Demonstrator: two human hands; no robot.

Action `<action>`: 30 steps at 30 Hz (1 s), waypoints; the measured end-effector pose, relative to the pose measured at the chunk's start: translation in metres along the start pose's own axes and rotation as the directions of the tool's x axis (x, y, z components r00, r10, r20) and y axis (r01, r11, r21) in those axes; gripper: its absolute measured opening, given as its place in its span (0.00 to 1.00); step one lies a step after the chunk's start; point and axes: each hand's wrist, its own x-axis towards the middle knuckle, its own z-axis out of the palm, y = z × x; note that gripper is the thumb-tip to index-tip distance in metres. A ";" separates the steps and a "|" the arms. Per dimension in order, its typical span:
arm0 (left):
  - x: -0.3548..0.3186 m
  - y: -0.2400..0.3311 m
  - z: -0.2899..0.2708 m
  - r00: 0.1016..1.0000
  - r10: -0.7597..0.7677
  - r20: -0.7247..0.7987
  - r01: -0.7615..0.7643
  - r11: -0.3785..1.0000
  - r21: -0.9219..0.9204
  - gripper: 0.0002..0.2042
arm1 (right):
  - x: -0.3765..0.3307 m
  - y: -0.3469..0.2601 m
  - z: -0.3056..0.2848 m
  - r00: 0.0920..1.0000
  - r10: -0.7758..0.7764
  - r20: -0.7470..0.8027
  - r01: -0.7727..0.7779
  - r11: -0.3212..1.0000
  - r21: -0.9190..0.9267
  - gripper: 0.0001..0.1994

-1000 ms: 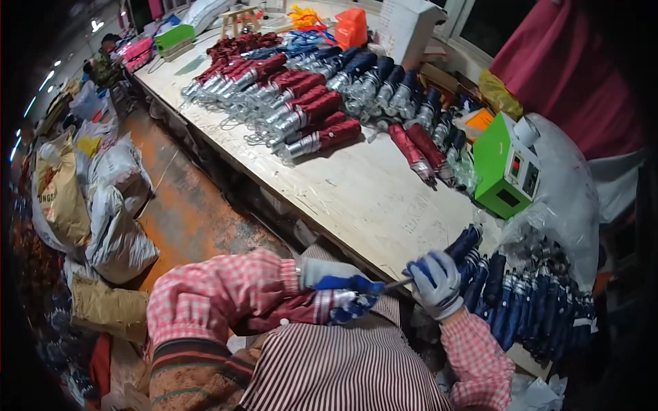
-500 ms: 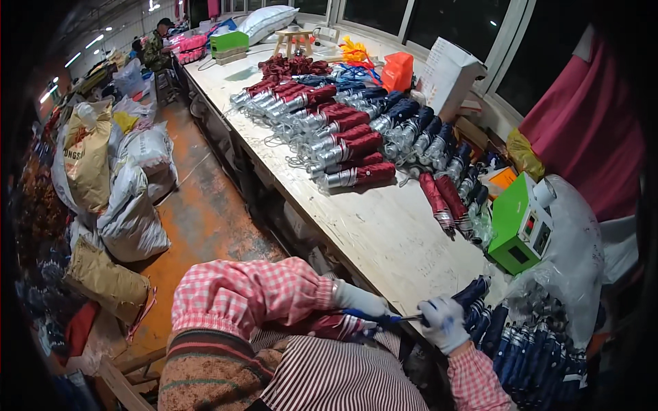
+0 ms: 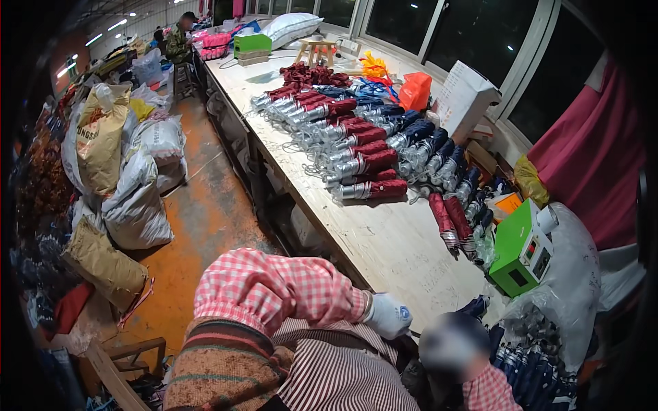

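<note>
Dark-red folded fabric umbrellas with silvery ends (image 3: 373,162) look already laid in rows on the pale wooden desk (image 3: 404,270); navy-blue folded fabric umbrellas (image 3: 524,373), bunched near right beside the blurred right hand (image 3: 452,344), seem not yet arranged. The white-gloved left hand (image 3: 388,316) is at the near edge; both hands' finger opening and hold, I cannot tell.

Dark red umbrellas (image 3: 373,188) along the worktop's (image 3: 404,267) left edge pair wrinkled cloth with glossy silver ends that look metallic, while the worktop itself is matt and scuffed. Beside its right edge, a smooth-sided green box (image 3: 514,243) adjoins a shiny, crinkled plastic sack (image 3: 574,274). Near the left edge's close end, the left hand (image 3: 389,316) wears a matt cloth glove; the right hand (image 3: 454,344) is too blurred to judge.
</note>
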 end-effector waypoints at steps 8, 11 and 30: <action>0.045 -0.029 -0.055 0.788 -0.081 -0.610 -0.256 0.858 -0.445 0.39 | -0.030 -0.026 -0.166 0.932 0.144 -0.333 -0.043 0.955 0.294 0.17; 0.047 -0.052 -0.049 0.755 -0.091 -0.649 -0.357 0.774 -0.523 0.44 | -0.009 -0.064 -0.192 0.849 0.078 -0.523 0.010 0.986 0.164 0.20; 0.011 -0.104 -0.084 0.693 -0.464 -0.551 -0.133 0.669 -0.731 0.13 | 0.163 -0.128 -0.178 0.801 -0.045 -0.598 0.267 0.920 0.289 0.19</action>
